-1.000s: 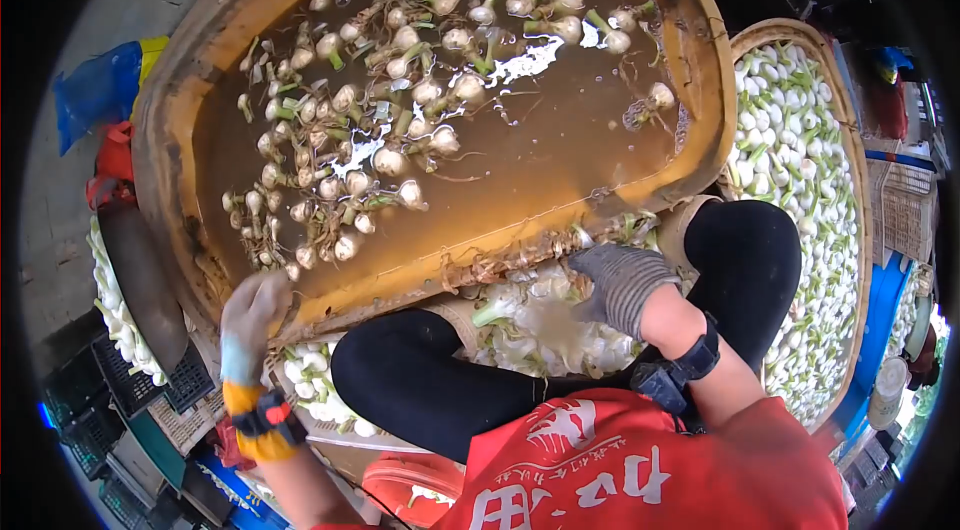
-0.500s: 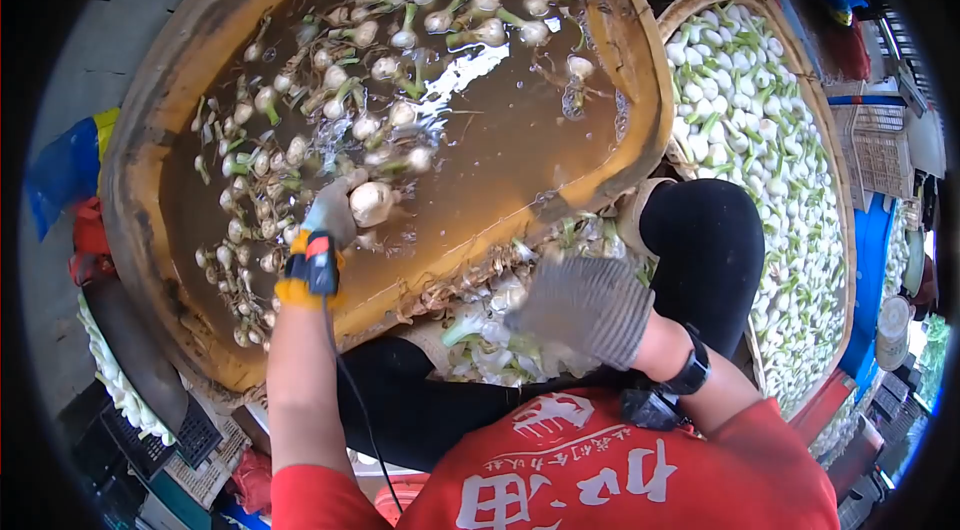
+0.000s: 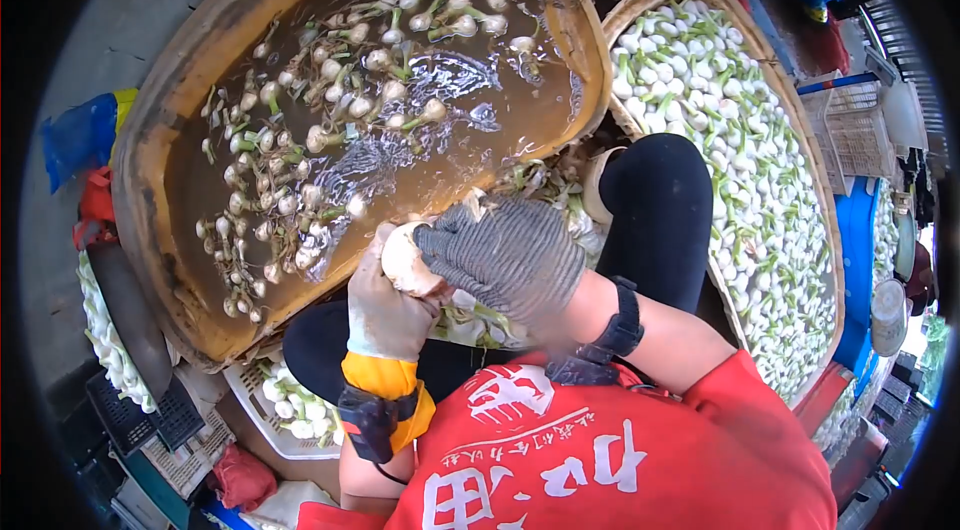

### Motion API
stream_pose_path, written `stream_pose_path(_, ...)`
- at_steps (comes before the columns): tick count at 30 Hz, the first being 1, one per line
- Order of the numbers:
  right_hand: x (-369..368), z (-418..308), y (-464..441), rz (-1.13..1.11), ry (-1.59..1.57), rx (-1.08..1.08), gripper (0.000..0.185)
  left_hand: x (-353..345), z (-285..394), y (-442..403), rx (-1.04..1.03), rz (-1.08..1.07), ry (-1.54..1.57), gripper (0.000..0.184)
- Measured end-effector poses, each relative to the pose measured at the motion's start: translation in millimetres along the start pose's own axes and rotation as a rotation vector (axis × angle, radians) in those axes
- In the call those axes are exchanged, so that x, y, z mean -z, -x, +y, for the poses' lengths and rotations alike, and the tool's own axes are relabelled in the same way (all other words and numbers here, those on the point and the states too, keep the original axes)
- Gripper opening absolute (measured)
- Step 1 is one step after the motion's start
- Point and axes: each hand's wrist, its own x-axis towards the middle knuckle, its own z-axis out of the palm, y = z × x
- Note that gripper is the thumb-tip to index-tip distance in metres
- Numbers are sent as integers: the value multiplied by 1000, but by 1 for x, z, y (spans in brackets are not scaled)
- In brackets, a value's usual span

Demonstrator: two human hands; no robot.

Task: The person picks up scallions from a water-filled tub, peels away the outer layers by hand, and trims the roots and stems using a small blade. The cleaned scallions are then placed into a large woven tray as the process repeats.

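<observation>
My left hand (image 3: 388, 295), in a pale glove with a yellow cuff, grips a large whitish garlic bulb (image 3: 408, 260) from the left and below. From above and the right, my right hand (image 3: 505, 255) in a grey ribbed glove closes its fingers on the same bulb. A small pale scrap (image 3: 475, 202) shows by the right hand's far edge; what it is I cannot make out. Both hands are over my lap, at the near rim of a brown tub (image 3: 450, 205). Muddy water fills it, and many garlic bulbs (image 3: 360, 108) with roots and green stems float there.
Right of my knee stands a large oval basket (image 3: 835, 260) heaped with clean white bulbs. Loose peelings (image 3: 480, 328) lie under my hands. A white crate (image 3: 262, 420) with bulbs is at lower left. Beyond the basket is a blue container (image 3: 855, 250).
My left hand has come out of the water toward my lap with the bulb. My right hand has moved left and taken hold of it too. The view has shifted slightly.
</observation>
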Motion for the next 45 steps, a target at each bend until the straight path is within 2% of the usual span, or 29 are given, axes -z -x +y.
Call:
stream_pose_path(2,3,-4,9,-101,34,-1,23,2,1,4,121,74,281,28)
stream_pose_path(4,0,-6,15,-92,48,-22,22,-3,-1,10,81,91,145,34)
stream_pose_path(6,3,-10,14,-79,59,-40,21,-3,2,18,-111,31,-607,39)
stream_pose_path(8,12,-12,13,-129,-376,-307,19,-12,10,26,-65,56,-455,45)
stream_pose_path(9,10,-9,17,-128,-376,-301,19,-17,14,30,-14,78,-299,51)
stream_pose_path(10,5,-1,22,-166,-574,-339,18,-16,14,33,-21,78,-300,51)
stream_pose_path(11,0,5,25,-205,-769,-372,19,-15,14,36,152,50,-223,51)
stream_pose_path(12,-6,4,30,-202,-766,-367,19,-14,13,39,329,22,-148,52)
stream_pose_path(14,-9,-10,37,-187,-773,-351,16,-13,10,54,336,-51,-284,71)
stream_pose_path(16,4,-22,32,-312,-607,-344,14,-10,10,58,294,-123,-252,72)
stream_pose_path(18,10,-19,22,-22,-509,-322,14,-17,15,65,267,-192,-246,74)
stream_pose_path(22,37,48,-14,810,-467,-367,12,-33,22,79,224,-251,-164,76)
stream_pose_path(23,43,45,-13,812,-469,-362,12,-35,21,81,194,-213,-144,66)
stream_pose_path(25,59,36,-9,476,-268,-742,12,-35,22,83,171,-178,-217,62)
stream_pose_path(26,40,44,8,386,-204,-636,13,-36,21,83,152,-139,-285,58)
stream_pose_path(27,24,41,22,326,-472,-522,16,-37,18,83,108,-117,-361,54)
stream_pose_path(28,31,19,32,174,-367,-473,19,-37,16,83,111,-121,-357,54)
stream_pose_path(29,28,7,37,111,-500,-521,18,-37,13,83,52,-146,-379,49)
stream_pose_path(30,27,-7,43,145,-720,-495,29,-36,10,84,-7,-169,-404,46)
stream_pose_path(31,34,-13,40,-48,-637,-500,33,-30,6,82,-2,-170,-404,46)
stream_pose_path(32,43,-21,35,-236,-553,-501,36,-21,-1,78,-142,-178,-673,40)
stream_pose_path(33,46,-31,31,-229,-554,-504,36,-18,-3,76,-286,-187,-941,35)
stream_pose_path(35,48,-50,27,-217,-191,-498,38,-26,-2,80,-233,-147,-874,31)
stream_pose_path(36,46,-45,29,-212,-188,-499,38,-33,2,83,-180,-99,-804,27)
stream_pose_path(38,36,-25,33,-250,-320,-255,35,-37,6,84,-100,-34,-797,25)
stream_pose_path(40,26,-13,39,-267,-363,-133,29,-19,-10,78,-400,70,-1048,31)
stream_pose_path(42,24,-4,45,-219,-880,-74,24,-25,-6,83,-402,99,-976,23)
stream_pose_path(44,39,-5,53,-170,-734,-53,21,-44,10,95,-153,106,-466,22)
stream_pose_path(45,44,-1,53,-144,-887,-263,22,-38,11,93,-238,71,-378,25)
